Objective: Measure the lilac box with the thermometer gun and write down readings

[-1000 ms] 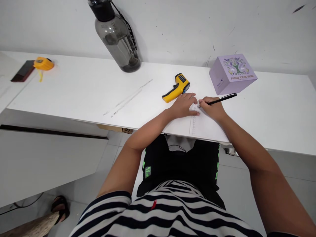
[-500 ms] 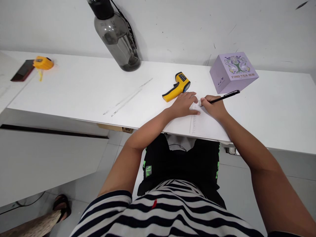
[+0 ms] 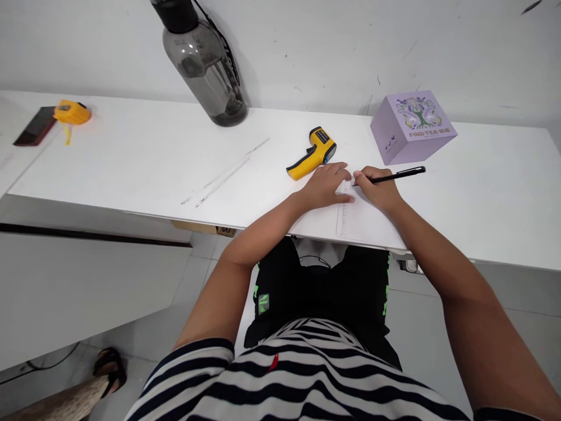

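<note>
A white spiral notebook (image 3: pixel 370 221) lies at the table's front edge, partly covered by both hands. My left hand (image 3: pixel 323 186) rests on its upper left part with thumb and fingers spread, holding nothing. My right hand (image 3: pixel 377 186) grips a black pen (image 3: pixel 405 173), whose lower end meets the page near the spiral binding; its tip is hard to make out. Just beyond my left hand lies a yellow and black infrared thermometer (image 3: pixel 312 153), its grip pointing to the left.
A lilac tea box (image 3: pixel 412 128) stands behind my right hand. Against the wall is a grey water bottle (image 3: pixel 210 76). At the far left, a yellow tape measure (image 3: pixel 73 113) sits by a dark flat object (image 3: pixel 35 126). Another person's sandalled foot (image 3: pixel 109 368) shows below.
The pen tilts lower, closer to level, and its tip has shifted slightly left on the page. My left hand stays in place. The whole view has moved a little.
</note>
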The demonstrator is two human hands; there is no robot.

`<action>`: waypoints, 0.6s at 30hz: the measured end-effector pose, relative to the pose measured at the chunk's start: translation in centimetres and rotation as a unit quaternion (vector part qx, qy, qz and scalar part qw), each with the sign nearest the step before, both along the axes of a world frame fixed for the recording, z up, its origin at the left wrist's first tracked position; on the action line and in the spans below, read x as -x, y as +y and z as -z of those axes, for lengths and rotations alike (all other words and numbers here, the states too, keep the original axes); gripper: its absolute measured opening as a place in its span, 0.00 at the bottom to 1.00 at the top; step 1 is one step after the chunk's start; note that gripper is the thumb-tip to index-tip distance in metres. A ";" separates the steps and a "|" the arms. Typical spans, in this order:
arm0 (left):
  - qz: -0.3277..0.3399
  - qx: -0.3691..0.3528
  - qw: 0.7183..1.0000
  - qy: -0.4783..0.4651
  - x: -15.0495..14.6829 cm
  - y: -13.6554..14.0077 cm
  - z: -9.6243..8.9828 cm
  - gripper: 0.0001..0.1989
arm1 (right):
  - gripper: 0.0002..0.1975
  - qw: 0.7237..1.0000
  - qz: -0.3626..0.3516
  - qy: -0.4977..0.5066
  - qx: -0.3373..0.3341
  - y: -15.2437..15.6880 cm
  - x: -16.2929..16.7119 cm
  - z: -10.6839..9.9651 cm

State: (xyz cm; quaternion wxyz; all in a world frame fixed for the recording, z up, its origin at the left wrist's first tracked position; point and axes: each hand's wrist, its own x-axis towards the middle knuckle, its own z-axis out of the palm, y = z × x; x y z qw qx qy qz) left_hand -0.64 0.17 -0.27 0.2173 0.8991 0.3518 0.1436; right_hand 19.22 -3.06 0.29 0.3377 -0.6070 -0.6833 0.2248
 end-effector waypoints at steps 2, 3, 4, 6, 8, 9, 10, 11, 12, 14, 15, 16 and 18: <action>0.000 -0.002 1.000 0.001 0.0 0.0 0.1 0.28 | 0.22 1.000 -0.001 0.000 0.003 0.0 0.0 -0.1; 0.000 -0.003 1.000 0.002 0.0 0.0 0.1 0.28 | 0.23 1.000 -0.002 0.000 0.004 0.0 0.0 -0.1; -0.001 -0.003 1.000 0.005 0.0 0.0 0.1 0.28 | 0.24 1.000 -0.002 0.000 0.004 0.0 0.0 -0.1; -0.002 -0.003 1.000 0.011 0.0 0.0 0.0 0.27 | 0.25 1.000 -0.004 -0.001 0.002 0.1 0.0 0.0; -0.004 -0.002 1.000 0.015 0.0 0.0 -0.2 0.26 | 0.25 1.000 -0.005 -0.002 -0.001 0.1 0.0 0.0; -0.004 0.000 1.000 0.016 0.0 0.0 -0.2 0.26 | 0.25 1.000 -0.006 -0.003 -0.002 0.1 0.0 0.1; -0.003 0.002 1.000 0.016 0.0 -0.1 -0.3 0.26 | 0.24 1.000 -0.006 -0.004 -0.003 0.1 0.0 0.1; -0.002 0.004 1.000 0.016 0.0 -0.1 -0.4 0.26 | 0.23 1.000 -0.006 -0.004 -0.003 0.1 0.0 0.1; -0.001 0.006 1.000 0.015 0.0 -0.1 -0.4 0.26 | 0.23 1.000 -0.004 -0.005 -0.003 0.1 0.0 0.1; 0.000 0.008 1.000 0.014 0.0 -0.1 -0.5 0.26 | 0.21 1.000 -0.002 -0.002 0.000 0.0 0.1 0.0; 0.000 0.010 1.000 0.015 0.0 -0.1 -0.6 0.26 | 0.20 1.000 0.000 0.001 0.002 0.0 0.1 0.0; -0.001 0.011 1.000 0.016 0.0 -0.1 -0.7 0.26 | 0.20 1.000 0.002 0.002 0.004 0.0 0.1 0.0; -0.002 0.015 1.000 0.017 0.0 -0.2 -0.8 0.27 | 0.20 1.000 0.003 0.002 0.005 0.0 0.2 -0.1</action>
